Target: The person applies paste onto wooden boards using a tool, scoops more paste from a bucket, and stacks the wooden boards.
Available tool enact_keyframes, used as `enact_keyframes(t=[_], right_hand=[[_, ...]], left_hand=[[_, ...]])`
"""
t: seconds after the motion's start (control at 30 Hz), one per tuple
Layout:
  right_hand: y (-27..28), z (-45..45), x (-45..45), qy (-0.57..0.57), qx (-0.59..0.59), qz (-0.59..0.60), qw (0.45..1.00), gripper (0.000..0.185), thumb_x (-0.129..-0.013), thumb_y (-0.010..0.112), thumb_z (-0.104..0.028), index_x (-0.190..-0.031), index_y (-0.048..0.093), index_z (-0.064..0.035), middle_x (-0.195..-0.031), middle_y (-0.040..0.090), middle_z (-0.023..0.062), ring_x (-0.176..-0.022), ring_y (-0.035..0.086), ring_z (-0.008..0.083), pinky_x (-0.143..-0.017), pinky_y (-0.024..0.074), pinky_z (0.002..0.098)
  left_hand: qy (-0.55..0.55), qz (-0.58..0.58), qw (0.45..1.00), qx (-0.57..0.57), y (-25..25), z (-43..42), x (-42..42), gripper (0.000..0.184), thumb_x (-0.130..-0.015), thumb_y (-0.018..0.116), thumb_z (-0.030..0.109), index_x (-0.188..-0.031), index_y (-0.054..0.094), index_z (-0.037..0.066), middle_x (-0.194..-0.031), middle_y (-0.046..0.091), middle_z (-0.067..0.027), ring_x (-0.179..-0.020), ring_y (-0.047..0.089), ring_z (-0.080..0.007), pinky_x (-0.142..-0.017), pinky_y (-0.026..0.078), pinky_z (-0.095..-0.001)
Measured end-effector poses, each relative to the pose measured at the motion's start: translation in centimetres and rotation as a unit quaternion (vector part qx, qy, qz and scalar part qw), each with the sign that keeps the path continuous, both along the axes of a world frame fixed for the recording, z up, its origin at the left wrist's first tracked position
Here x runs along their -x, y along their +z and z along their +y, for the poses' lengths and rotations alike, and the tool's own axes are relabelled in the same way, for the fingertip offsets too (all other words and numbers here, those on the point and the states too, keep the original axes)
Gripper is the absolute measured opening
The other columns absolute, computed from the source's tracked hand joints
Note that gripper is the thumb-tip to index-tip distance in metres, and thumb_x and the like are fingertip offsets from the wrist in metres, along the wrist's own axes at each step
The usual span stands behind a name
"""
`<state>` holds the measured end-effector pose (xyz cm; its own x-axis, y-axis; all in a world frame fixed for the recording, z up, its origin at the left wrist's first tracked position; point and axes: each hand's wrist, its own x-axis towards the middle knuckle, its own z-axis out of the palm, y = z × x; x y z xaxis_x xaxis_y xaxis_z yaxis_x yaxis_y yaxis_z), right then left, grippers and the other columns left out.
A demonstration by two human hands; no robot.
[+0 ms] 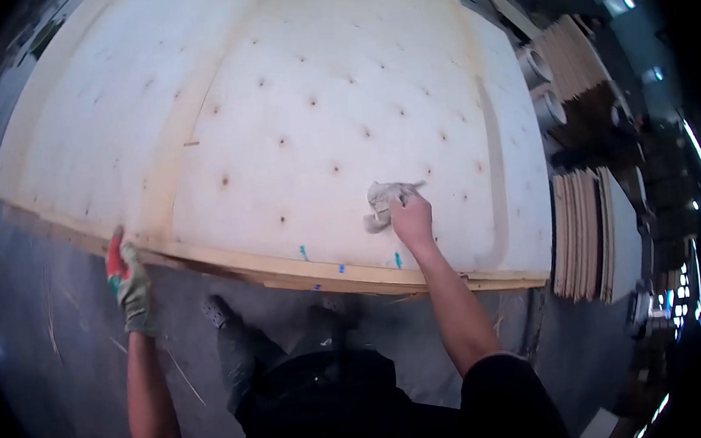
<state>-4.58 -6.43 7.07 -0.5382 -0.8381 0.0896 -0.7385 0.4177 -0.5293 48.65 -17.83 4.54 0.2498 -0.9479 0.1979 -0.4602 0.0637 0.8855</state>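
Observation:
A large pale plywood sheet (335, 129) with brown knots lies in front of me, on top of a low stack. My right hand (413, 216), bare, pinches a crumpled greyish cloth (382, 200) against the sheet near its front edge. On my left hand (130, 282) is a pale green glove with red on the fingers. Its fingers reach up against the front edge of the sheet at the left, stretched out; part of them is hidden or blurred. Blue and green marks (398, 260) dot the front edge between my hands.
To the right, a stack of boards (578, 234) stands close to the sheet's corner. Behind it are more stacked sheets (572, 53) and white cylinders (550, 110). My feet (218, 310) stand on the grey floor (88, 338), just in front of the plywood, where thin scraps lie.

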Motion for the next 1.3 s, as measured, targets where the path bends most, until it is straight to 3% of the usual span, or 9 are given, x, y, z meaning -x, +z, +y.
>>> enact_keyframes(t=[0.23,0.4,0.7,0.8,0.9,0.93,0.97,1.07,1.3], right_hand=[[1.2,6.6,-14.3,0.086,-0.009,0.101,0.991,0.022,-0.078,0.065,-0.006,-0.099,0.069,-0.0015,-0.094,0.067,0.0187,-0.089,0.065,0.0388,-0.08,0.0536,0.0461],[4.6,-3.7,-24.8,-0.019,-0.028,-0.061,0.998,0.022,-0.082,0.066,-0.01,-0.101,0.07,0.0009,-0.095,0.072,0.0202,-0.087,0.069,0.0356,-0.078,0.0557,0.0423],[16.2,-30.8,-18.0,-0.071,0.054,-0.032,0.996,0.022,-0.081,0.069,-0.018,-0.077,0.07,0.0037,-0.067,0.07,0.0173,-0.063,0.07,0.0223,-0.062,0.0531,0.0362],[10.1,-42.7,-14.3,-0.065,0.127,-0.23,0.963,0.023,-0.082,0.069,-0.019,-0.082,0.07,0.0046,-0.075,0.072,0.0179,-0.071,0.071,0.0226,-0.068,0.0556,0.0355],[4.3,-54.1,-12.4,-0.013,0.218,-0.576,0.788,0.026,-0.081,0.07,-0.019,-0.091,0.071,0.0058,-0.09,0.073,0.0229,-0.084,0.072,0.0289,-0.077,0.0575,0.0385],[3.4,-57.3,-12.3,-0.1,0.086,-0.277,0.952,0.026,-0.081,0.069,-0.017,-0.096,0.071,0.0037,-0.098,0.073,0.023,-0.09,0.072,0.0309,-0.081,0.0575,0.0399],[2.6,-59.8,-12.3,-0.169,-0.052,0.064,0.982,0.026,-0.08,0.069,-0.015,-0.101,0.071,0.0017,-0.105,0.072,0.0231,-0.097,0.071,0.0329,-0.085,0.0575,0.0414],[3.1,-60.8,-13.8,0.024,-0.047,0.174,0.983,0.024,-0.082,0.065,-0.014,-0.103,0.073,-0.0038,-0.103,0.073,0.02,-0.098,0.068,0.041,-0.086,0.0558,0.0425],[3.3,-38.1,-21.6,0.217,-0.028,0.012,0.976,0.047,-0.067,0.057,0.011,-0.108,0.072,-0.0055,-0.103,0.072,0.0174,-0.098,0.07,0.0328,-0.091,0.0554,0.0371]], left_hand=[[-0.077,0.072,0.991,-0.084,-3.2,-16.6,-14.9,0.043,-0.107,0.05,0.024,-0.143,0.055,0.002,-0.142,0.059,-0.0137,-0.131,0.054,-0.0245,-0.111,0.041,-0.0362],[-0.096,-0.385,0.918,0.006,-1.7,-36.9,-17.0,0.057,-0.104,0.05,0.04,-0.15,0.047,0.007,-0.157,0.043,-0.0168,-0.144,0.042,-0.0335,-0.118,0.032,-0.0426],[0.092,-0.549,0.813,-0.172,0.3,-42.8,-14.6,0.067,-0.103,0.04,0.053,-0.157,0.038,0.013,-0.162,0.035,-0.0162,-0.147,0.035,-0.0373,-0.121,0.026,-0.0474],[0.085,-0.536,0.816,-0.198,1.7,-43.0,-13.6,0.067,-0.102,0.044,0.052,-0.156,0.038,0.013,-0.163,0.034,-0.0155,-0.148,0.034,-0.0362,-0.121,0.025,-0.0474],[0.092,-0.533,0.821,-0.181,0.6,-43.2,-13.6,0.067,-0.101,0.048,0.051,-0.156,0.039,0.013,-0.163,0.034,-0.0148,-0.148,0.033,-0.0354,-0.121,0.024,-0.0474],[0.1,-0.531,0.82,-0.187,0.9,-43.5,-13.2,0.067,-0.101,0.048,0.051,-0.156,0.039,0.013,-0.163,0.034,-0.0148,-0.148,0.033,-0.0354,-0.121,0.024,-0.0474],[0.096,-0.526,0.821,-0.201,1.5,-43.5,-12.9,0.068,-0.1,0.049,0.05,-0.156,0.039,0.012,-0.162,0.034,-0.0149,-0.149,0.032,-0.0355,-0.122,0.024,-0.0476],[0.076,-0.532,0.818,-0.205,0.9,-42.8,-14.2,0.069,-0.1,0.05,0.051,-0.155,0.039,0.012,-0.161,0.036,-0.016,-0.149,0.032,-0.0361,-0.121,0.024,-0.0489],[0.08,-0.524,0.832,-0.162,1.7,-42.4,-14.4,0.07,-0.1,0.045,0.054,-0.155,0.039,0.01,-0.159,0.037,-0.0205,-0.146,0.035,-0.0383,-0.119,0.025,-0.0501]])
